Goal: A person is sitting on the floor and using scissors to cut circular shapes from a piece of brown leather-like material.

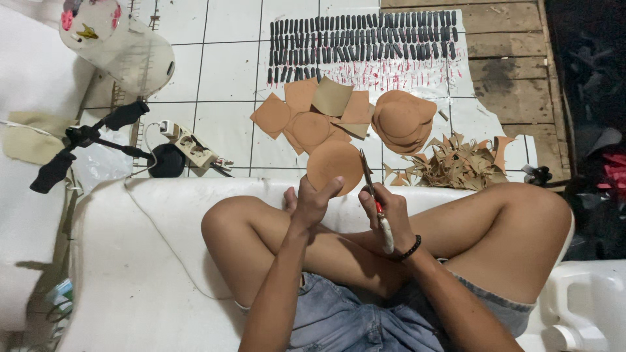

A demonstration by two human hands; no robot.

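Clearly the risk sits where the disc (334, 167) meets the scissors (370, 186), but the surroundings matter too. Far left, a small black tripod (78, 140) stands near a socket strip (192, 147) on the tiled floor (225, 72); a cord runs from it toward the white cushion (150, 261) the person sits on, and a shifting leg could snag it. Nearer the middle, loose tan squares (306, 107) lie on the floor beyond the knees, and beyond them rows of dark strips (365, 40) lie on a white sheet marked with red. The left hand (312, 203) pinches the disc by its near edge, thumb and fingers closed on it, holding it upright above the knees. That grip is only at the rim, so the thin sheet could flex or swing as the blades bite, leaving a ragged or flattened edge. The right hand (385, 212) is wrapped around the scissors' handles, blades pointing up and touching the disc's right edge; how far apart the blades are cannot be told. The left thumb sits close to the cutting line, so a slip or an over-long snip could nick it. The bare thighs lie just below the tool as well. Right of the hands, a stack of finished discs (401, 120) and a heap of offcuts (456, 166) lie near; a careless sweep could mix scraps into the stack.
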